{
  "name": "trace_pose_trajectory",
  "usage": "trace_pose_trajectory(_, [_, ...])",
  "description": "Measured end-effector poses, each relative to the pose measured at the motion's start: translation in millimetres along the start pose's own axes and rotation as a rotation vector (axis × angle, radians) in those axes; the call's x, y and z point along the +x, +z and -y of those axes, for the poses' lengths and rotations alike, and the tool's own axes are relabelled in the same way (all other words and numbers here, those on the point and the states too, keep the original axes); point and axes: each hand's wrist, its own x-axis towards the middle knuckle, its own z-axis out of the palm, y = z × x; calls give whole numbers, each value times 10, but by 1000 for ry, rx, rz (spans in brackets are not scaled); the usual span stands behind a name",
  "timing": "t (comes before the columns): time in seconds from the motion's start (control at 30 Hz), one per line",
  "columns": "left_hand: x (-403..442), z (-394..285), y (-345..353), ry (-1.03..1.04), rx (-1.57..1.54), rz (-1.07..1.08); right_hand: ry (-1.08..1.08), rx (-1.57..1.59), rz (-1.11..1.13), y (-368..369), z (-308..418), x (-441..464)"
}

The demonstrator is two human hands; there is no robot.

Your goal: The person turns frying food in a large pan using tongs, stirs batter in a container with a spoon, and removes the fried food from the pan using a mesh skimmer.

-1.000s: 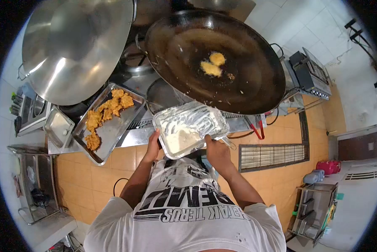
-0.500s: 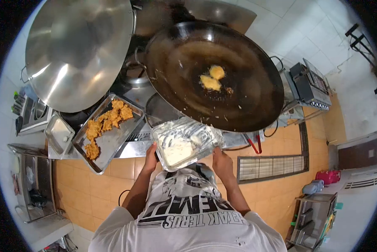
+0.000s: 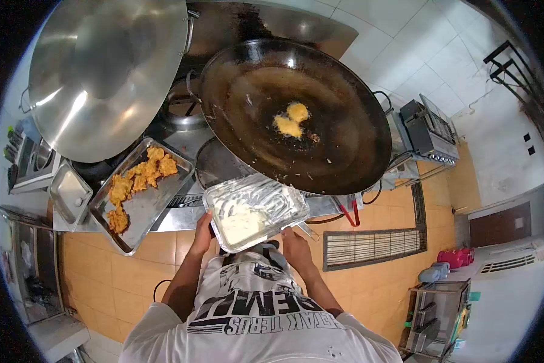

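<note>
Steel counter runs beneath the wok; over the counter's front edge, the left hand clamps the left rim of a paste-smeared tray. The right hand no longer shows its thumb over the rim, contact unclear, leaving the left apparently steadying.

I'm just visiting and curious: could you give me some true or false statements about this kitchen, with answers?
The left hand grips a silver rectangular metal pan smeared with pale mixture. True.
The large round dark metal wok holds two yellow pieces. True.
The wok is covered. False: it is uncovered.
Golden-brown lumpy fried pieces lie on a grey rectangular metal tray. True.
The right hand is inside the wok. False: it is at the pan's edge.
</note>
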Motion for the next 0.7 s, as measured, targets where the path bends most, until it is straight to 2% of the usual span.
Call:
trace_pose_trajectory(0.03, [-3,-1,17,-1,-4,1,-14,13,33,-21,41,-26])
trace_pose_trajectory(0.07, [2,-4,20,-4,-7,0,-127,-15,-38,53,-94,-27])
trace_pose_trajectory(0.17, [-38,53,-115,-7,28,3,-61,-107,-146,90,-215,112])
trace_pose_trajectory(0.27, [-11,23,-39,17,20,33,7,-156,-386,54,-215,260])
trace_pose_trajectory(0.37, [-20,-4,-12,20,28,47,161,-276,-247,-61,-212,294])
trace_pose_trajectory(0.57, [-31,29,-5,36,52,11,116,-308,-276,98,-322,420])
trace_pose_trajectory(0.67, [33,97,-94,32,69,-44,184,-287,-205,154,-223,561])
trace_pose_trajectory(0.7, [35,97,-91,28,78,-66,147,-270,-210,195,-204,596])
